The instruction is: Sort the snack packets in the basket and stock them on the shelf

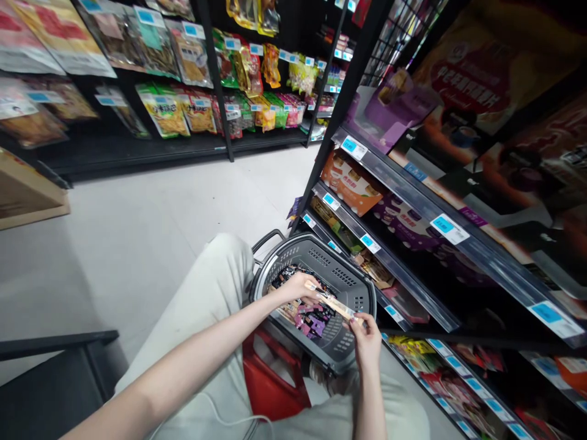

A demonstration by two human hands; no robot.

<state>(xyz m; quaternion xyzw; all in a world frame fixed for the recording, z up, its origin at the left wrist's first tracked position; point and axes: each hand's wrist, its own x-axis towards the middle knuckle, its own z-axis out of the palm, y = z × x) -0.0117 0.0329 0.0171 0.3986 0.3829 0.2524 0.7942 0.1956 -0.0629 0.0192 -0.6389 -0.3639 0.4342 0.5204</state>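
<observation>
A slim beige stick packet (337, 305) with dark print is stretched between my two hands, above a grey shopping basket (337, 269). My left hand (300, 289) pinches its upper left end, and my right hand (365, 335) grips the lower right end between thumb and fingers. Beneath them, loose small packets (316, 321) in black, purple and pink lie in a heap inside the basket. My left forearm and hand hide part of that heap. The print on the packet is too small to read.
Tilted close on the right is a shelf unit (398, 208) with boxed goods and blue price tags. Snack bags (162, 110) fill the back shelves. A red stool-like object (275, 373) stands under the basket, between my knees. A cardboard box (32, 189) sits at left.
</observation>
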